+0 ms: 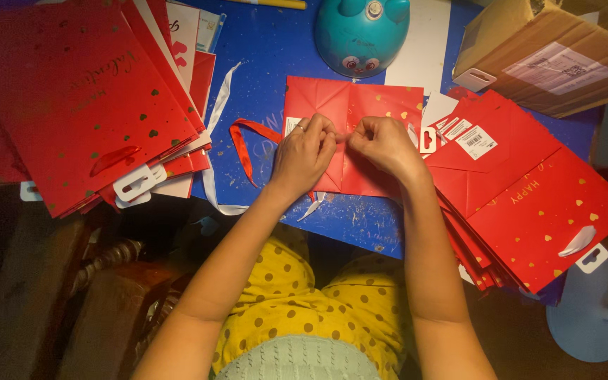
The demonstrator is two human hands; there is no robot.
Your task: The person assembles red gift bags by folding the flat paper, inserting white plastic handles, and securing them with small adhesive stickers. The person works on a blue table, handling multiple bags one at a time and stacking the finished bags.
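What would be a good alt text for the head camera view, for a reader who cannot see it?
A person's left hand and right hand pinch together at the middle of a flat red paper gift bag on a blue table. Stacks of similar red bags lie at the left and the right.

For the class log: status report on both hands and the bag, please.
Left hand and right hand pinching together on flat red paper gift bag. Loose red ribbon beside left hand. Nothing blocking.
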